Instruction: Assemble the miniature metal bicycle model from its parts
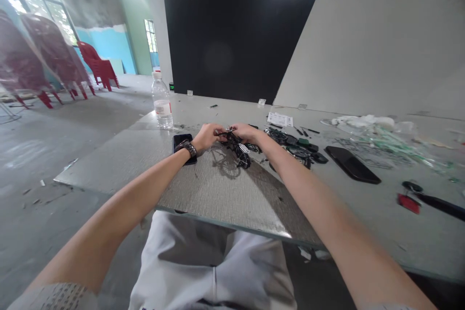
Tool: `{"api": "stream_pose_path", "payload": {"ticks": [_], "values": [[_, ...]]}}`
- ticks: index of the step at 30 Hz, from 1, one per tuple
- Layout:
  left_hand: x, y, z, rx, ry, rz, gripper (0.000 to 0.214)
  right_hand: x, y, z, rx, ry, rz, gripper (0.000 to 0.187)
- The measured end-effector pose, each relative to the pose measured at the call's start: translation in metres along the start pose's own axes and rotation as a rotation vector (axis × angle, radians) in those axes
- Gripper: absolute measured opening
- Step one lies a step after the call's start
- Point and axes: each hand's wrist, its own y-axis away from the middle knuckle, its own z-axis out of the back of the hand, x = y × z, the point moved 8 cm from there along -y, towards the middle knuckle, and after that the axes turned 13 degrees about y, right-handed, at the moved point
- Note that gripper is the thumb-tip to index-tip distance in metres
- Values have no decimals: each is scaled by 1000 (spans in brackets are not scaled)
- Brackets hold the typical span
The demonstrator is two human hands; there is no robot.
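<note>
Both my hands meet over the middle of a grey table. My left hand, with a beaded bracelet at the wrist, is closed on one end of a small black wire-spoked model, like a little bicycle. My right hand pinches the same model from the other side. A spoked wheel hangs below the fingers, just above the tabletop. A dark phone lies under my left wrist.
A water bottle stands at the table's left. Loose black parts, a second phone, a paper slip, clear plastic bags and a red-and-black tool lie right. Black and white panels stand behind. Red chairs are far left.
</note>
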Motion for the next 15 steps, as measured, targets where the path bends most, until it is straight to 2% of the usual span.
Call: {"api": "stream_pose_path", "payload": {"ticks": [7,15], "values": [[1,0,-1,1,5,10,14,-5,7,9,-6,-12,23,9],[0,0,0,-3,14,11,13,4,7,2,-16,-13,22,9]]}}
